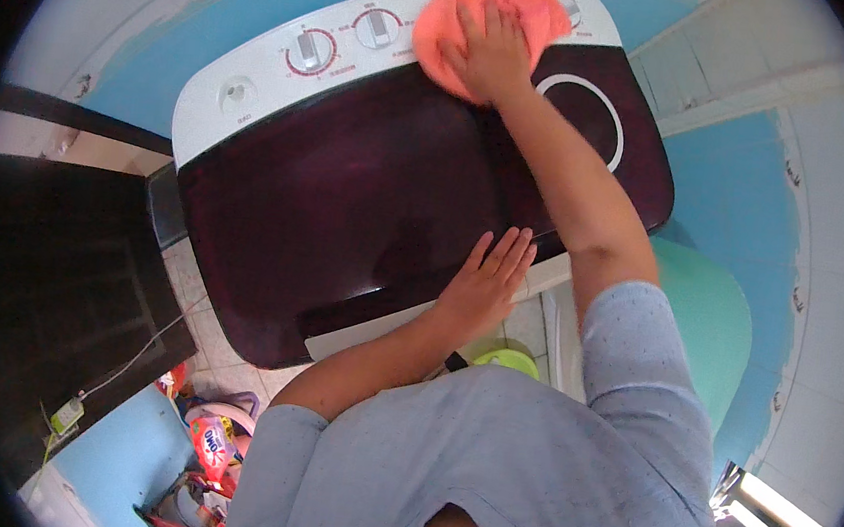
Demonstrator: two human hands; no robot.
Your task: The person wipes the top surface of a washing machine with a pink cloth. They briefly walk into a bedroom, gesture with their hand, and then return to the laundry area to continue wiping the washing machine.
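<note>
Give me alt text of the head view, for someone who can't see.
A person's right hand lies spread on an orange-pink cloth over the white control panel of a washing machine with a dark maroon top. The left hand rests at the top's front edge.

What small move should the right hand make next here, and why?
Probably slide the coral cloth a little rightward along the white control panel: the right hand lies spread on the cloth, whose edge is close to the right-end dial, while the left hand rests at the machine's front edge, seemingly steadying.
</note>
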